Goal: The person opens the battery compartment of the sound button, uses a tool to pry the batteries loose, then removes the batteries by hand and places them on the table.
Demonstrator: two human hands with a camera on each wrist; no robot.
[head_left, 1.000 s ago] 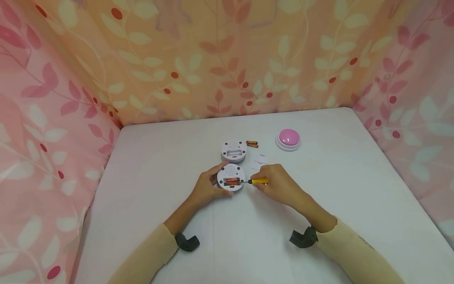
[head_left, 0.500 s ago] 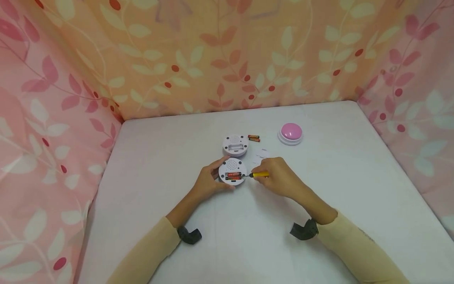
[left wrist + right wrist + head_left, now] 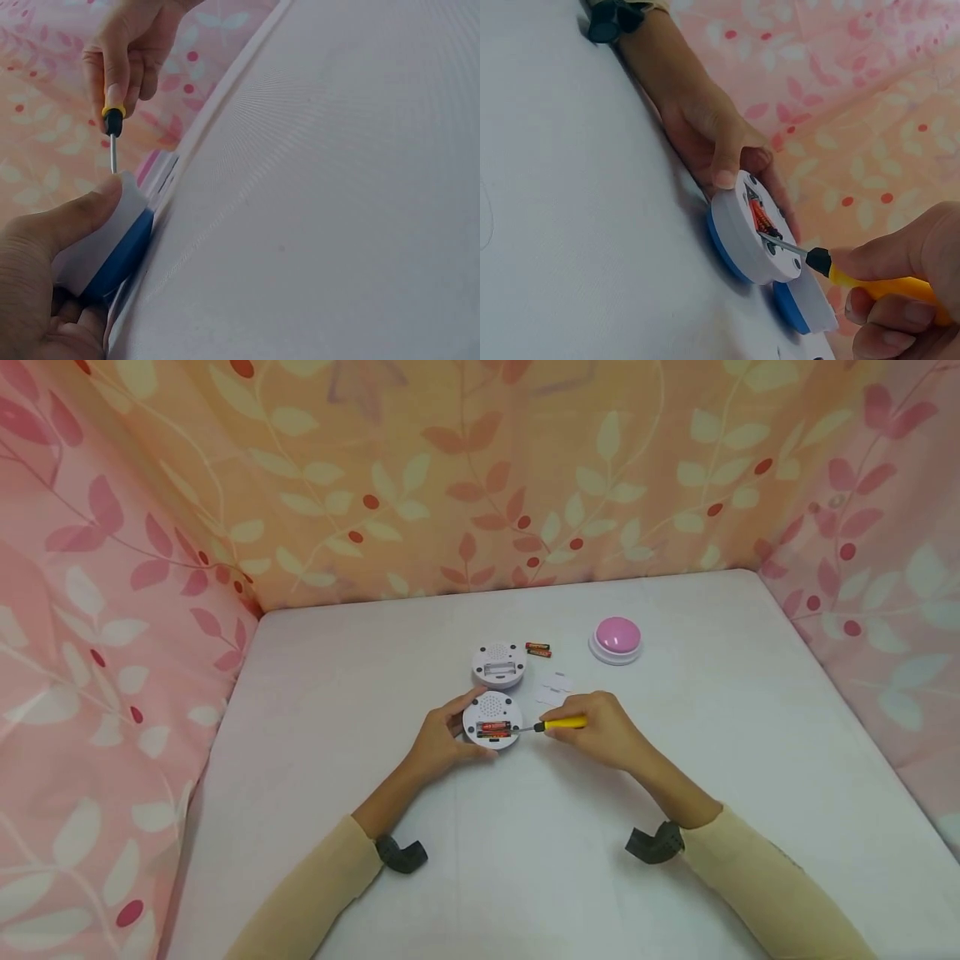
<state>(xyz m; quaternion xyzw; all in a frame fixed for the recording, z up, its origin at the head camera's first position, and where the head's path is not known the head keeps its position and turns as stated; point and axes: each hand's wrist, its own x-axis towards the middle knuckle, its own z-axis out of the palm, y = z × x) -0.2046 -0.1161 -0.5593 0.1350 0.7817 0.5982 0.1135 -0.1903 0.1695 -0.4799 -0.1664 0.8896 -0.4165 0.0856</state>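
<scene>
My left hand (image 3: 437,745) holds a round white device (image 3: 512,713) by its rim, with the thumb on the near side and fingers on the far side. Its blue side (image 3: 724,251) faces the table. Two red batteries (image 3: 494,727) lie in the open compartment on the upturned white face. In my right hand (image 3: 609,728) is a yellow-handled screwdriver (image 3: 567,722), gripped between thumb and fingers. The metal shaft (image 3: 784,245) points left, and its tip is at the right end of the battery compartment. The left wrist view shows the left thumb (image 3: 82,214) on the device's edge.
A second upturned white device (image 3: 501,652) stands just behind, with an open compartment. Beside it lie two loose batteries (image 3: 538,650) and flat white pieces (image 3: 553,687). A pink-domed push button (image 3: 618,636) sits farther right on the white table (image 3: 337,693). Floral curtains (image 3: 480,468) surround the table.
The right hand and screwdriver have shifted a little to the right, and more of the shaft shows. The left hand keeps its hold on the device. The head view has tilted slightly.
</scene>
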